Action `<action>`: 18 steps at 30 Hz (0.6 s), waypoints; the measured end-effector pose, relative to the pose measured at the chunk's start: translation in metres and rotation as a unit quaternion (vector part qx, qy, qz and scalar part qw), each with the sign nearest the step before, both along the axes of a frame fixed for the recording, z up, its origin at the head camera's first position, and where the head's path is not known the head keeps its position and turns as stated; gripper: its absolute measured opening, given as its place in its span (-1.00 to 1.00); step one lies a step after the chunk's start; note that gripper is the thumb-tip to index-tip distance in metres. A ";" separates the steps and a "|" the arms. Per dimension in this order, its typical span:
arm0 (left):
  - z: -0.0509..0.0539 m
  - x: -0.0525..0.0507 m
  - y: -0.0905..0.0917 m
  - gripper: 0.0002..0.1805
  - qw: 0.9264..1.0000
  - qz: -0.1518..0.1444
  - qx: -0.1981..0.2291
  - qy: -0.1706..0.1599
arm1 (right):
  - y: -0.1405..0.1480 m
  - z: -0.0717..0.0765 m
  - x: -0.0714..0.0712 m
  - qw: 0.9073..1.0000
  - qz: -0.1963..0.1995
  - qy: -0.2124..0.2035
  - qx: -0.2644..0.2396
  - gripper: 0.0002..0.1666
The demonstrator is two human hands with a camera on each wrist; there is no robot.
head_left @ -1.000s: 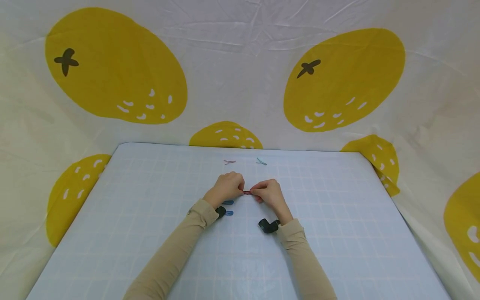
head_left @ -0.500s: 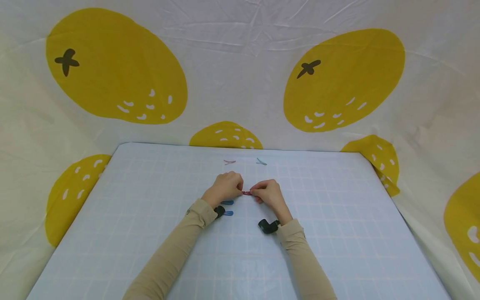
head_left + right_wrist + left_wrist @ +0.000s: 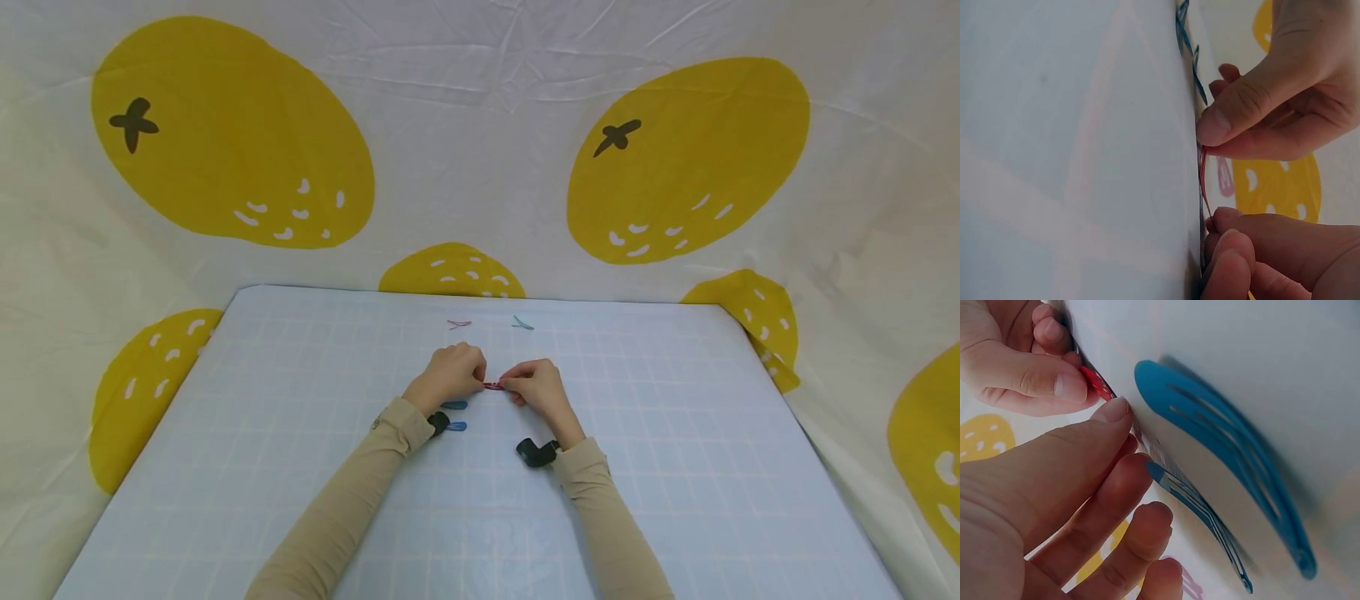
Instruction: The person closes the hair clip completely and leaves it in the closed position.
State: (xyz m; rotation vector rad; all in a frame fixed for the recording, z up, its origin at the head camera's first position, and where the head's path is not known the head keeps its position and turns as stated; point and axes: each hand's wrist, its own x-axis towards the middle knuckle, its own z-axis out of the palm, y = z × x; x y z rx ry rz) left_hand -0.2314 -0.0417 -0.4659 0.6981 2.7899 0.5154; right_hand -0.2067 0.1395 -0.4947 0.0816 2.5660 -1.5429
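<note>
Left hand [image 3: 446,373] pinches red hair clip [image 3: 492,386] by left end. Blue clip [image 3: 455,405], second blue clip [image 3: 457,427] lie just near on table [image 3: 637,517]. Pink clip [image 3: 459,323] far, legs splayed. Red one between hands, apparently mid-work, not set down. Teal clip [image 3: 522,323] far, right of pink, splayed. Right hand [image 3: 537,387] pinches red's right end. Loose clips finished or waiting: cannot tell.

Table [image 3: 675,467]: covered in gridded pale blue.
Far side: pink clip [image 3: 461,323], teal clip [image 3: 523,324], laid apart.
Middle: two blue clips [image 3: 455,405] are laid.
</note>
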 end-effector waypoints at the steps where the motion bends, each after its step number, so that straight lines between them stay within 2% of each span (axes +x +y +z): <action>1: 0.000 0.000 0.000 -0.80 1.000 -0.001 0.001 0.003 | 0.000 0.000 0.000 1.000 0.000 0.000 -0.001 -0.94; 5: 0.000 0.001 -0.001 -0.78 1.000 -0.002 0.003 0.010 | 0.001 0.001 0.000 1.000 0.003 -0.001 -0.007 -0.94; 18: 0.005 0.000 -0.002 -0.84 1.000 0.008 0.011 -0.008 | 0.007 -0.004 -0.001 0.998 0.009 -0.010 -0.055 -0.93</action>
